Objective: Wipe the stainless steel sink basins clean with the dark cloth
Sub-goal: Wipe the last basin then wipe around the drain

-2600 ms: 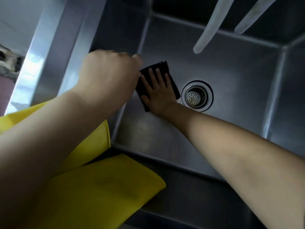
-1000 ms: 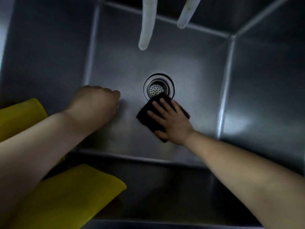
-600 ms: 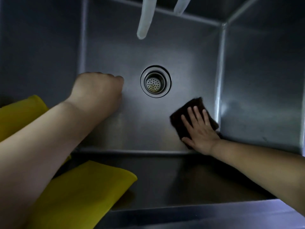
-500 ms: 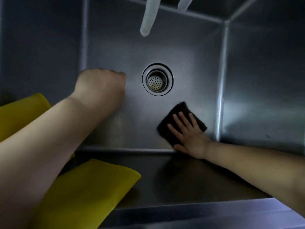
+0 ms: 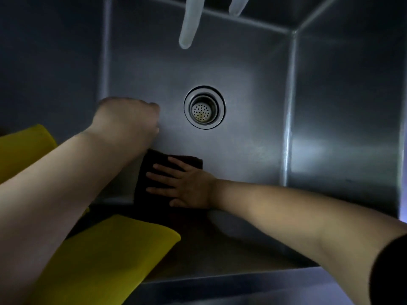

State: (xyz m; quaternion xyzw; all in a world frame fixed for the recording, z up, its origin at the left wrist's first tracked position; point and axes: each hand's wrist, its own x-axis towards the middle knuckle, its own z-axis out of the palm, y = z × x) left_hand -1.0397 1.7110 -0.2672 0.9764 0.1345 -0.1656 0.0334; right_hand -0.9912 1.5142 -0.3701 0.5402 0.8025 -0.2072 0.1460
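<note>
I look down into a deep stainless steel sink basin [image 5: 253, 150] with a round perforated drain [image 5: 204, 107] in its floor. My right hand [image 5: 187, 186] lies flat, fingers spread, pressing the dark cloth [image 5: 152, 172] against the basin floor near the front wall, below and left of the drain. My left hand [image 5: 127, 119] is a closed fist held above the basin's left side, holding nothing visible; its forearm hides the cloth's left edge.
Two pale translucent hoses [image 5: 189, 25] hang down over the back of the basin. A yellow garment or apron [image 5: 105, 258] drapes over the front left edge. The right wall [image 5: 348, 128] reflects a patch of light.
My right hand has slid the cloth leftward along the basin floor's front edge, from near the right wall to under my left forearm. The left fist has stayed about where it was.
</note>
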